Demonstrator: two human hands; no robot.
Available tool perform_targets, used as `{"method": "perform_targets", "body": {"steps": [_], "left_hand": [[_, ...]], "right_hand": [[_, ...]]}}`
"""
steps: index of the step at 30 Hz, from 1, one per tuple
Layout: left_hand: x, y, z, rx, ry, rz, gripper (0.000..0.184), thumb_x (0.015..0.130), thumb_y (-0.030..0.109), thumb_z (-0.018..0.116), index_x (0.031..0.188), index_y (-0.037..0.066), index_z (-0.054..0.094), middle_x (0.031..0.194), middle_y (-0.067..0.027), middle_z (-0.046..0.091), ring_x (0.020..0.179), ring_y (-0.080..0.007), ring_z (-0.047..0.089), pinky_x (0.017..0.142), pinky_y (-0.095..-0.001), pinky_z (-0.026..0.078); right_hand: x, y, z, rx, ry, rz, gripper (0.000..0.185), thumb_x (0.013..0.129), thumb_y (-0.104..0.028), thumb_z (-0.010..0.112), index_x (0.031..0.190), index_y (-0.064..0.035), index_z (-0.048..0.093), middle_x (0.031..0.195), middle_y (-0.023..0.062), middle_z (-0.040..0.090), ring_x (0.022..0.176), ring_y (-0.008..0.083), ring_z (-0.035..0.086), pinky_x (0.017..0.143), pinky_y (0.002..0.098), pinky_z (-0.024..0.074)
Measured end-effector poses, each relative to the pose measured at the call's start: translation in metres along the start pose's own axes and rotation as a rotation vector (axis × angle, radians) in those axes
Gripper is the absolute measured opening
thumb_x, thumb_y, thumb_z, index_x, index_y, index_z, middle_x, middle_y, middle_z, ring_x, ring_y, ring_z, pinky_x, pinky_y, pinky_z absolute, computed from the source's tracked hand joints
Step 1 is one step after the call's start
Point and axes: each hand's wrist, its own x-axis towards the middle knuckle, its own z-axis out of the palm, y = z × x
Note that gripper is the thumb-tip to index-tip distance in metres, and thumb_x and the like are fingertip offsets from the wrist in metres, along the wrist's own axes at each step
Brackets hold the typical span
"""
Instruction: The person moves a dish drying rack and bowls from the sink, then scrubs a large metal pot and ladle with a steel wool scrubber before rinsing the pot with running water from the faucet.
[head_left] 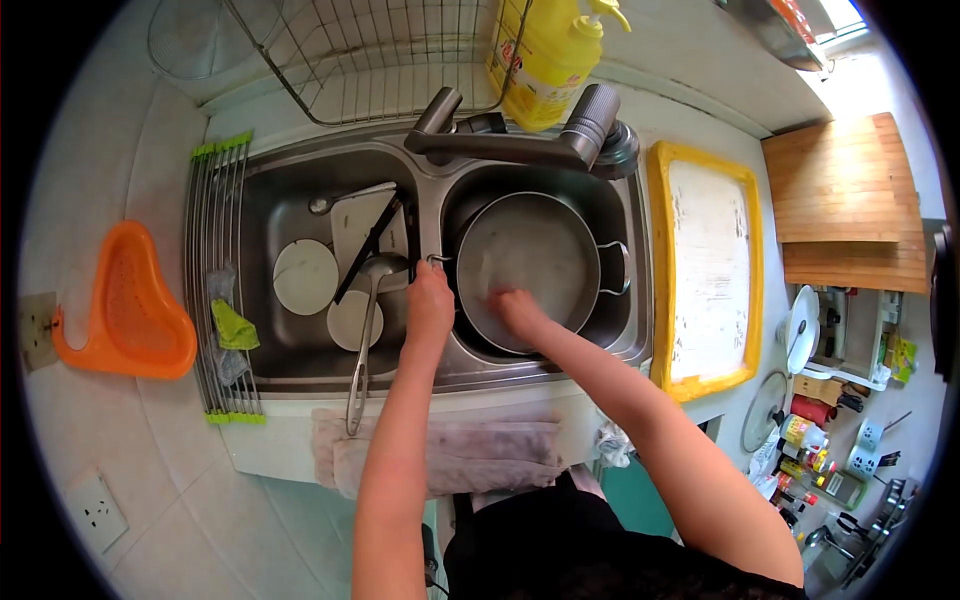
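Observation:
A wide metal pot [530, 260] with loop handles sits in the right sink basin. My left hand [431, 292] is closed round the pot's left handle, over the divider between the basins. Inside the pot is my right hand [512, 308], near the lower left of its bottom; its fingers are blurred and what they hold, if anything, cannot be made out. In the left basin lie a round white dish [306, 277], a second white dish [352, 318], a black utensil [369, 243] and a long metal ladle [366, 340] whose handle reaches over the front edge.
Above the sink are a dark faucet [510, 149], a wire rack [370, 60] and a yellow bottle [550, 65]. A roll-up rack [215, 290] with cloths spans the left basin's side. A yellow-edged board [708, 270] stands right; a towel [450, 450] lies in front.

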Motion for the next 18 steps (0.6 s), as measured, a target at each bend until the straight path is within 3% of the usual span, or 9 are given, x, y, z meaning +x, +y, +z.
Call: {"method": "perform_targets", "body": {"steps": [3,5,6,7,9,12,16,18], "left_hand": [[0.001,-0.001,0.0,-0.023,-0.02,-0.033,0.02,0.091,0.016,0.041,0.086,-0.003,0.044,0.071,-0.0295,0.056,0.07,-0.0478,0.054,0.059,-0.0535,0.04],[0.001,0.001,-0.002,-0.019,-0.044,-0.048,0.02,0.091,0.016,0.041,0.085,-0.003,0.044,0.071,-0.0294,0.056,0.07,-0.0476,0.054,0.059,-0.0534,0.04],[0.0,0.005,-0.004,-0.011,-0.045,-0.054,0.02,0.091,0.016,0.041,0.085,-0.003,0.044,0.071,-0.0294,0.056,0.07,-0.0476,0.054,0.059,-0.0534,0.04],[-0.001,0.01,-0.007,0.004,-0.064,-0.066,0.02,0.092,0.016,0.041,0.085,-0.003,0.043,0.071,-0.0296,0.056,0.07,-0.0476,0.054,0.059,-0.0535,0.04],[-0.001,0.012,-0.007,0.027,-0.079,-0.081,0.02,0.092,0.016,0.041,0.084,-0.003,0.043,0.071,-0.0297,0.056,0.07,-0.0477,0.054,0.058,-0.0535,0.04],[-0.002,0.009,-0.003,0.049,-0.043,-0.059,0.02,0.092,0.016,0.041,0.084,-0.003,0.042,0.07,-0.0295,0.056,0.069,-0.0477,0.054,0.057,-0.0534,0.04],[-0.002,0.008,-0.004,0.054,-0.021,-0.023,0.021,0.092,0.017,0.041,0.084,-0.003,0.043,0.071,-0.0299,0.055,0.069,-0.048,0.054,0.057,-0.0538,0.04],[-0.002,0.006,-0.004,0.034,-0.023,-0.016,0.021,0.092,0.017,0.041,0.083,-0.003,0.043,0.071,-0.03,0.055,0.069,-0.048,0.054,0.058,-0.054,0.04]], "right_hand": [[-0.016,0.03,-0.025,-0.089,-0.146,0.136,0.032,0.061,0.002,0.057,0.09,-0.0104,0.065,0.103,0.0112,0.061,0.096,0.0297,0.059,0.085,0.0384,0.0472],[-0.009,0.037,-0.053,-0.029,-0.068,0.26,0.041,0.056,0.005,0.059,0.092,-0.0138,0.066,0.103,0.0106,0.061,0.097,0.0295,0.059,0.088,0.0369,0.047],[0.0,0.053,-0.046,-0.061,0.121,0.278,0.038,0.063,0.006,0.053,0.087,-0.0184,0.069,0.094,0.0118,0.064,0.09,0.0305,0.061,0.081,0.0407,0.0495],[0.011,0.057,-0.054,0.017,0.199,0.305,0.034,0.064,0.005,0.053,0.086,-0.0161,0.069,0.088,0.0135,0.064,0.087,0.0318,0.062,0.079,0.0422,0.0501],[0.042,0.06,-0.055,-0.114,0.288,0.369,0.031,0.064,0.004,0.054,0.086,-0.0132,0.068,0.083,0.0166,0.064,0.084,0.0333,0.062,0.077,0.0429,0.0505],[0.083,0.037,-0.05,-0.132,0.277,0.296,0.025,0.064,0.003,0.055,0.083,-0.0083,0.067,0.081,0.02,0.063,0.085,0.0355,0.061,0.076,0.044,0.0505],[0.09,-0.001,-0.047,0.056,0.341,0.196,0.025,0.069,0.001,0.055,0.09,-0.008,0.065,0.082,0.0166,0.064,0.079,0.0326,0.063,0.068,0.043,0.0529],[0.101,-0.002,-0.048,1.428,0.346,0.799,0.031,0.075,0.001,0.055,0.105,-0.0084,0.06,0.081,0.0097,0.063,0.07,0.024,0.062,0.061,0.0378,0.0541]]}}
